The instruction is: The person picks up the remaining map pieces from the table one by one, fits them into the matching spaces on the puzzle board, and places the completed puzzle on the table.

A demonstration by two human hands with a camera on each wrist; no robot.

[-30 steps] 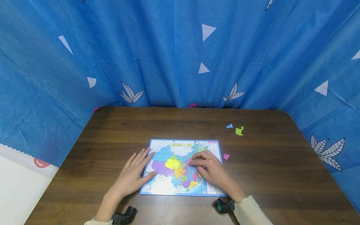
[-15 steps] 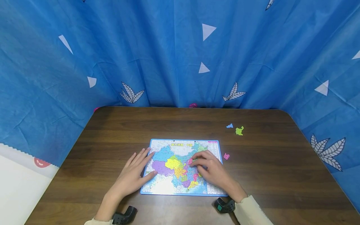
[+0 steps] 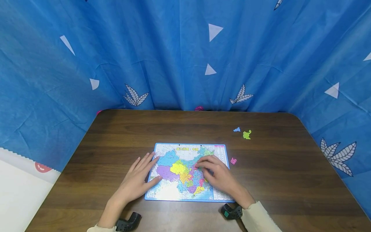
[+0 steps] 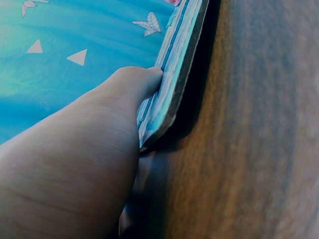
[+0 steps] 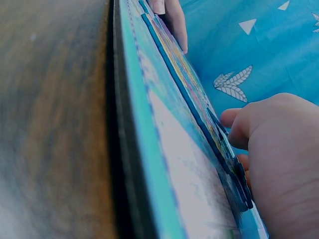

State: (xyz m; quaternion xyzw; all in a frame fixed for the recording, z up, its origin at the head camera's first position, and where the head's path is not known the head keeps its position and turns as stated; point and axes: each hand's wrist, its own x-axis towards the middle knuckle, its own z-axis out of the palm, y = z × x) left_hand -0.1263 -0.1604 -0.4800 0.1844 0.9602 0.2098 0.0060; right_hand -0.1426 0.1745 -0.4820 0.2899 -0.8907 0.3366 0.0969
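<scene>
A magnetic map puzzle board (image 3: pixel 165 193) with a blue border lies flat on the table, most of its coloured pieces in place. My left hand (image 3: pixel 137 180) rests on its left edge with fingers spread, and the left wrist view has the thumb (image 4: pixel 142 82) lying on the board's surface. Over the right half of the map, my right hand (image 3: pixel 217 172) pinches a small pink puzzle piece (image 3: pixel 195 167) between thumb and fingertips, largely covered by them. In the right wrist view, those fingers (image 5: pixel 239 127) are close over the map, with a tilted thin edge at the tips.
Right of the board lies a loose pink puzzle piece (image 3: pixel 233 160). Farther back are a green piece (image 3: pixel 246 135) and a blue piece (image 3: pixel 237 129). A blue curtain (image 3: pixel 179 58) hangs behind the dark wooden table (image 3: pixel 121 129).
My right fingertips shift slightly over the pink piece, which shows less now than half a second ago. My left hand and the loose pieces stay where they were.
</scene>
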